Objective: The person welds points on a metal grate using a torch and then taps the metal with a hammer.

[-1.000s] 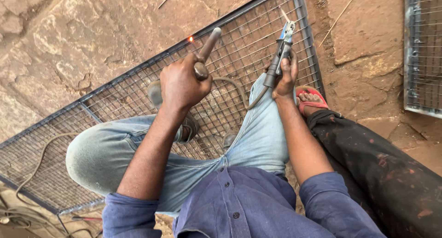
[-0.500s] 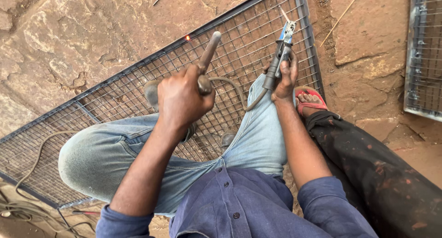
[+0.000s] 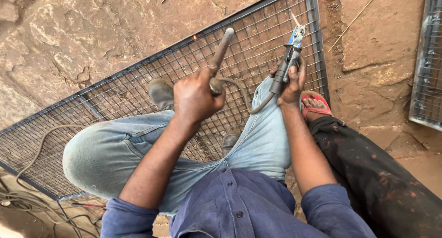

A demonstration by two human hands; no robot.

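My left hand point(image 3: 195, 97) grips a grey metal hammer-like rod point(image 3: 222, 51), its tip raised over a wire mesh panel point(image 3: 138, 86) with a dark steel frame. A small orange glowing spot point(image 3: 194, 36) sits on the frame's far bar, just left of the rod tip. My right hand point(image 3: 291, 83) holds a welding electrode holder point(image 3: 290, 56) with a blue jaw and a thin rod in it, pointing at the panel's right corner. A grey cable point(image 3: 239, 93) loops from the holder across my knee. I squat over the mesh in pale blue jeans.
Another person's leg in dark stained trousers point(image 3: 368, 173) and a foot in a red sandal point(image 3: 315, 104) stand close on my right. A second mesh panel point(image 3: 428, 63) lies at the right edge. Cables point(image 3: 27, 196) coil at lower left. Rough stone ground surrounds the panel.
My left hand has lifted and drawn the rod back a little toward me; its tip now sits right of the glowing spot. My right hand with the holder stays almost still.
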